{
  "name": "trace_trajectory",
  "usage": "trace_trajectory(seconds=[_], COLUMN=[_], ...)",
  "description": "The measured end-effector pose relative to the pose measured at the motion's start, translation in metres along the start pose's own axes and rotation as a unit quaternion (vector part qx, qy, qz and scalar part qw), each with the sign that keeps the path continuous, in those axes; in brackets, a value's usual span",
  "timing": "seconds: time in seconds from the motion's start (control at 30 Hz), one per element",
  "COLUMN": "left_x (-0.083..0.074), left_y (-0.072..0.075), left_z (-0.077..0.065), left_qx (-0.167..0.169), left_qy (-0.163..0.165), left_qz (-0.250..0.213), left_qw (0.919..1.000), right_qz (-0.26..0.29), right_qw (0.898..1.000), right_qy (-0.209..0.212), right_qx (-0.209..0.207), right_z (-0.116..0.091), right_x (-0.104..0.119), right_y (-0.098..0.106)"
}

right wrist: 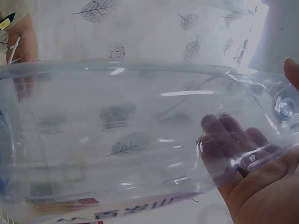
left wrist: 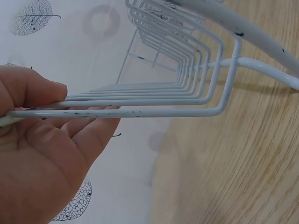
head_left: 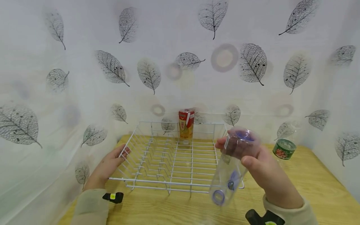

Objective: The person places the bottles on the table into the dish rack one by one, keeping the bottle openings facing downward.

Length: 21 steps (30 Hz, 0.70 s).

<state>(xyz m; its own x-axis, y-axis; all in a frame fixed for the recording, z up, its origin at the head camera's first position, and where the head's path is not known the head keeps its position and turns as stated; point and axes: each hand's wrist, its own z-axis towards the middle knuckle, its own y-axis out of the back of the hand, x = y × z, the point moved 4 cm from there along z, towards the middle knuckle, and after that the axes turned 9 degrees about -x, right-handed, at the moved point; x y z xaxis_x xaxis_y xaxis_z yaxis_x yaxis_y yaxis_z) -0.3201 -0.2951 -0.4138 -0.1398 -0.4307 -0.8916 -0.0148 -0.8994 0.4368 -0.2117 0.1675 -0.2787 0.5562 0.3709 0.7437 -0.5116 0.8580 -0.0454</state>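
My left hand is at the left side of a white wire dish rack. In the left wrist view its thumb lies over the side wires and its fingers lie beneath, gripping them. My right hand holds a clear plastic bottle with purple-blue parts, tilted over the rack's front right corner. Through the bottle's clear wall, the fingers of that hand show in the right wrist view. A red and gold container stands upright at the back of the rack.
A clear plastic bottle with a green label stands on the wooden table right of the rack. A white leaf-patterned curtain closes off the back and both sides.
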Motion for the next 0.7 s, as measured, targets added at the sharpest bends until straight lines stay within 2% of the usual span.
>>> trace_trajectory(seconds=[0.17, 0.3, 0.4, 0.57, 0.7], left_x=[-0.002, -0.003, -0.002, -0.002, -0.001], left_y=[-0.001, -0.002, -0.002, -0.001, -0.001], left_z=[0.001, 0.003, 0.003, 0.003, 0.003], left_qx=[0.001, 0.002, 0.002, 0.007, 0.002], left_qy=[0.001, 0.008, 0.009, 0.005, 0.005], left_qz=[-0.009, -0.016, -0.018, -0.016, -0.009], left_qw=[1.0, 0.9998, 0.9998, 0.9998, 0.9999], right_qz=[-0.025, -0.07, -0.082, -0.089, -0.127], right_qw=[1.0, 0.997, 0.994, 0.991, 0.981], right_qy=[0.008, -0.023, -0.044, -0.043, -0.062], right_qx=[-0.007, -0.038, -0.063, -0.093, -0.129], right_z=[0.018, 0.032, 0.043, 0.067, 0.087], right_x=[0.013, 0.013, 0.004, -0.018, -0.041], right_y=[0.001, 0.004, 0.007, 0.017, 0.029])
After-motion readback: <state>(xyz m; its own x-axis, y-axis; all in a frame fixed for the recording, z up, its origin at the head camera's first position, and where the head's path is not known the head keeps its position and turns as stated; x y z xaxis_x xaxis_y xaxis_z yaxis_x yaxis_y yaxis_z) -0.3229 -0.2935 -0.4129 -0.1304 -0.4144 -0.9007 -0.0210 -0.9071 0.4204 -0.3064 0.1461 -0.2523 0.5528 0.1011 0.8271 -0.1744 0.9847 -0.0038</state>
